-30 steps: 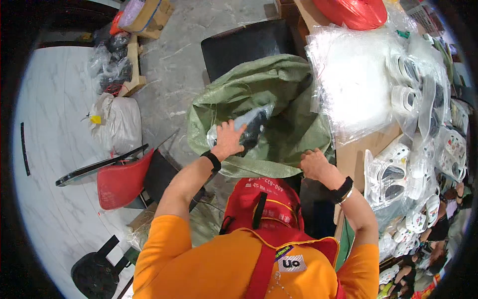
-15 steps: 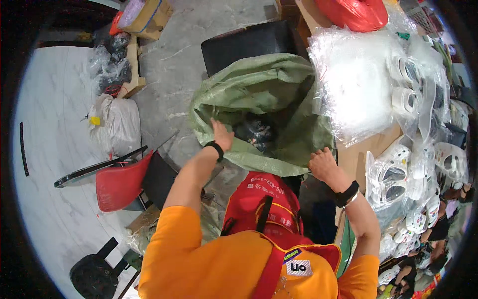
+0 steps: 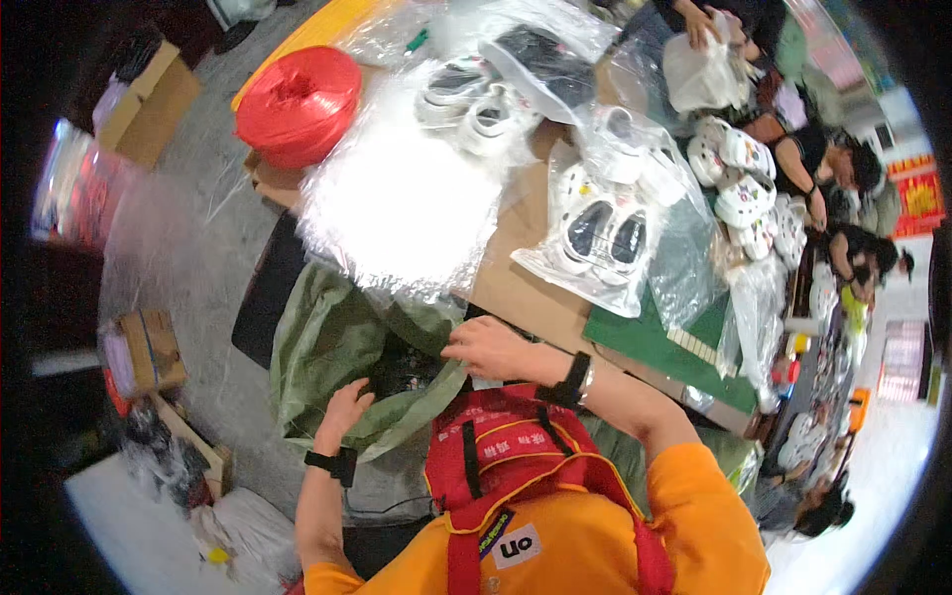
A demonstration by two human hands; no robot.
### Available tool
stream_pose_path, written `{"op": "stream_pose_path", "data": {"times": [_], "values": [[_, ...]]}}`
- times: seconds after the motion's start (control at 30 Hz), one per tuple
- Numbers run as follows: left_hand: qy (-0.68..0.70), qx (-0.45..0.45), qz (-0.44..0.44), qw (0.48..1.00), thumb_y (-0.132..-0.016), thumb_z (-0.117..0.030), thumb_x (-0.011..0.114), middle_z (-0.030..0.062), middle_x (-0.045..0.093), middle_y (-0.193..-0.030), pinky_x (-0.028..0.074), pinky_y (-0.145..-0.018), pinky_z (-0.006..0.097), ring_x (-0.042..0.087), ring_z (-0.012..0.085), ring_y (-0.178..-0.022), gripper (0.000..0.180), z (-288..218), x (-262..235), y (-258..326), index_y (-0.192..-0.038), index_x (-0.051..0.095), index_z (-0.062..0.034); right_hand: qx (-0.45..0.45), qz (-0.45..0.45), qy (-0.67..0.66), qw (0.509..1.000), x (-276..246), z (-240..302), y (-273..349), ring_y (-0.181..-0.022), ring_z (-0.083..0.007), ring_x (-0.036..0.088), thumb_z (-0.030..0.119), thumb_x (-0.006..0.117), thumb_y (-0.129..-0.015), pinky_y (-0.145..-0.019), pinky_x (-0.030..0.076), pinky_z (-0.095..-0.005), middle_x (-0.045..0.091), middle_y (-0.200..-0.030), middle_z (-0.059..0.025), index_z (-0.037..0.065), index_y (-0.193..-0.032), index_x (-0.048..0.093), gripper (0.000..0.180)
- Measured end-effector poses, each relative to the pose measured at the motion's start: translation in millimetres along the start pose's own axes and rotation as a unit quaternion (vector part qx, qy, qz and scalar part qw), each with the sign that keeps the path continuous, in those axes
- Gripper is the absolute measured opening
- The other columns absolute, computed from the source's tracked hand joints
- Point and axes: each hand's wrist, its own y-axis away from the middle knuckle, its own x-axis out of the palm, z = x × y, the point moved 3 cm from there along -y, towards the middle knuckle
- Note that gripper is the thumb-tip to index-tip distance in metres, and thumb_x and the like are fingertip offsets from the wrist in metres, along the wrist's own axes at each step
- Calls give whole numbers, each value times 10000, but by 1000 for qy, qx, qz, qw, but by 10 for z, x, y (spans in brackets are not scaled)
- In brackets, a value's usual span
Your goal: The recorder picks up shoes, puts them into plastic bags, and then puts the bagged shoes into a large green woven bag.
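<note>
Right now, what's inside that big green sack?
Through the opening of the green sack, dark, shiny contents show. I can't make out what they are, and anything beneath them is covered.

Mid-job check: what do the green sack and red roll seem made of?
Green sack: probably woven plastic, low sheen, judging by its stiff creases, though the weave isn't clear here. Red roll: likely plastic twine or film, glossy, judging by bright highlights on top.

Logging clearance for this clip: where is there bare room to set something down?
Cardboard strip between the clear plastic stack and bagged clogs; grey floor between green sack and strapped carton. Crowded: around the red roll and wrapped white shoes.
</note>
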Motion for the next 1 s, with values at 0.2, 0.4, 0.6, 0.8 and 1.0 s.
{"op": "stream_pose_path", "data": {"times": [0.2, 0.4, 0.6, 0.8, 1.0], "values": [[219, 162, -15, 962, -830, -241, 511, 133, 531, -1094, 389, -852, 313, 494, 208, -1020, 425, -1883, -116, -373, -1167, 454, 12, 327, -340, 1, 882, -781, -813, 1365, -944, -301, 471, 100, 582, -676, -826, 369, -382, 534, -939, -126, 49, -937, 562, 267], [60, 224, -115, 966, -708, -379, 635, 163, 457, -1192, 349, -907, 331, 442, 245, -1099, 717, -3424, 749, -1423, -1237, 346, 9, 594, -395, -30, 700, -680, -1721, 2439, -1129, -368, 296, 336, 730, -590, -924, 280, -428, 307, -1247, -189, 69, -1272, 282, 859], [353, 230, -67, 904, -692, -282, 694, 172, 423, -1196, 375, -872, 322, 451, 244, -1054, 805, -3674, 1270, -2311, -1261, 224, 39, 433, -442, -494, 611, -240, -2222, 2497, -1126, -248, 377, 156, 746, -614, -883, 375, -360, 331, -1251, -162, 55, -1318, -70, 1083], [387, 8, 76, 919, -749, -345, 625, 102, 509, -1114, 401, -809, 304, 494, 185, -969, 594, -4162, 1060, -1892, -1160, 408, 24, 477, -378, -583, 538, -627, -2293, 2635, -910, -220, 519, 249, 672, -712, -741, 443, -329, 515, -1034, -119, -26, -1233, 301, 696], [482, 134, 129, 856, -766, -158, 530, 87, 552, -992, 446, -735, 313, 532, 166, -903, 385, -4254, 1157, -1717, -1123, 465, -31, 624, -287, -252, 682, -866, -1944, 2728, -917, -232, 513, 438, 700, -624, -728, 439, -319, 514, -1047, -195, -55, -1120, 439, 746]]}}
